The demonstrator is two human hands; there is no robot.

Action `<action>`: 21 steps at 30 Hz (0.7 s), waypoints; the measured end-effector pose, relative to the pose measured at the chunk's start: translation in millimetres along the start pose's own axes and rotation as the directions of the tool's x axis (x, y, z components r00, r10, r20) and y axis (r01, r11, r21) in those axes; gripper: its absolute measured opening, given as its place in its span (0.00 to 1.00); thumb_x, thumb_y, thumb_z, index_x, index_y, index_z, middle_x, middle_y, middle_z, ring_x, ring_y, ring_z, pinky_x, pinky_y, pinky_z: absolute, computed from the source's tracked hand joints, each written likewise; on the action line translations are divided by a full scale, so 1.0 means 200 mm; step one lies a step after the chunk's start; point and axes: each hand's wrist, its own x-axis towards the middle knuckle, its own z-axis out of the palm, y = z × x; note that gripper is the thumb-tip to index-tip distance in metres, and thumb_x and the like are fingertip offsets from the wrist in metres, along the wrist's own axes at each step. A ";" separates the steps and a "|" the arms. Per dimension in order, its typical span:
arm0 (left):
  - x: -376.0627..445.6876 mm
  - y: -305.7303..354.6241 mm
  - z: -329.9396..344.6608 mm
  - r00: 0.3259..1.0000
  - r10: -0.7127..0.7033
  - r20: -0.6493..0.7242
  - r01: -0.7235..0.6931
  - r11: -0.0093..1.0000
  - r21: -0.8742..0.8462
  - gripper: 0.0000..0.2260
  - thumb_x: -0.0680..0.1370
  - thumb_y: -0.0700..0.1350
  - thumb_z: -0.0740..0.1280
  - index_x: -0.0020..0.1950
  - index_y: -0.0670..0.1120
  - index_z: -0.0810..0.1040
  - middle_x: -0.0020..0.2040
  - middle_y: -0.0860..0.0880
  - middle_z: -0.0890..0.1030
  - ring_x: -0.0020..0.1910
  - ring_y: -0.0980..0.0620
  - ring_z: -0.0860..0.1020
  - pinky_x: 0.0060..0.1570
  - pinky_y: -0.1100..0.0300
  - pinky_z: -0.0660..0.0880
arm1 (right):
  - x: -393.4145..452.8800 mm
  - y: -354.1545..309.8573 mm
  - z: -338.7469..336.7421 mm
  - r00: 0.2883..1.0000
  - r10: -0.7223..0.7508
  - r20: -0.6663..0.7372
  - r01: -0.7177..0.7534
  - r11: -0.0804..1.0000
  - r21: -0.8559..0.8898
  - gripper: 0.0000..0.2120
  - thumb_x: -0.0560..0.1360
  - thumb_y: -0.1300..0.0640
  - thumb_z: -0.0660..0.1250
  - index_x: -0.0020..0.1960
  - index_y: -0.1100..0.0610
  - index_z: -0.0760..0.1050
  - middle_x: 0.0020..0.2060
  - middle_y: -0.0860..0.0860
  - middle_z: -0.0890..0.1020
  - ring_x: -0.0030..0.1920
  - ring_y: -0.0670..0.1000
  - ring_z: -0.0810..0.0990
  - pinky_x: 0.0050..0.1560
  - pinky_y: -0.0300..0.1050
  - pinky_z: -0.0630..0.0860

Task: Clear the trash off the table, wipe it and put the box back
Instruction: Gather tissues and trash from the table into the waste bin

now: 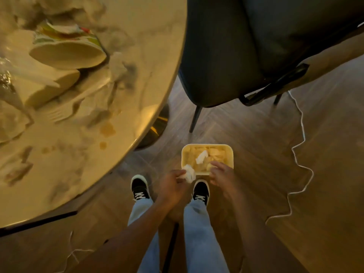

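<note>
Bin: the small cream bin (230, 154) sits on the floor right in front of your feet. It is a box shape with round corners, and it has crumpled paper and a white wad inside.
Left hand: your left hand (173, 184) is curled around a scrunched white tissue (189, 174). You hold it over the near left corner of the bin.
Right hand: your right hand (221, 173) is over the near edge of the bin. The fingers bend down loosely and nothing shows in them. You cannot tell if they touch the rim.
Table: the round table (126, 107) is to your left. Its top is pale and shiny like marble, with brown sticky spots near the edge.
Trash on table: paper cups (67, 54) lie on their sides there, next to crumpled wrappers and a white plastic fork (65, 110).
Chair: a dark padded chair (236, 56) with thin black legs stands behind the bin.
Floor: the floor (325, 144) is brown wood planks. A thin white cord (301, 166) wiggles across it on your right.
Feet: you wear black shoes (201, 191) with white laces and light blue jeans.
</note>
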 end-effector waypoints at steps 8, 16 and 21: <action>0.01 0.09 0.05 0.970 -0.012 0.241 0.078 0.960 -0.268 0.14 0.78 0.35 0.64 0.58 0.50 0.80 0.46 0.54 0.80 0.41 0.63 0.80 0.36 0.72 0.75 | -0.09 -0.01 0.01 0.974 -0.024 0.227 -0.005 0.992 0.125 0.11 0.73 0.68 0.69 0.55 0.61 0.79 0.52 0.59 0.82 0.51 0.54 0.82 0.48 0.43 0.81; 0.04 0.02 0.02 0.965 -0.054 0.258 0.158 0.902 -0.401 0.14 0.79 0.32 0.60 0.60 0.45 0.78 0.49 0.52 0.80 0.38 0.65 0.81 0.34 0.72 0.74 | 0.06 -0.02 0.11 0.978 -0.031 0.207 0.019 0.998 0.059 0.06 0.74 0.67 0.69 0.49 0.59 0.79 0.46 0.57 0.82 0.46 0.53 0.83 0.42 0.39 0.80; 0.12 -0.03 -0.02 0.984 -0.077 0.161 0.134 0.916 -0.378 0.15 0.78 0.35 0.62 0.61 0.51 0.75 0.61 0.48 0.77 0.53 0.57 0.78 0.51 0.62 0.77 | 0.27 0.05 0.12 0.997 -0.015 -0.075 0.018 0.999 0.036 0.08 0.73 0.68 0.68 0.50 0.60 0.79 0.44 0.57 0.81 0.41 0.51 0.81 0.41 0.41 0.81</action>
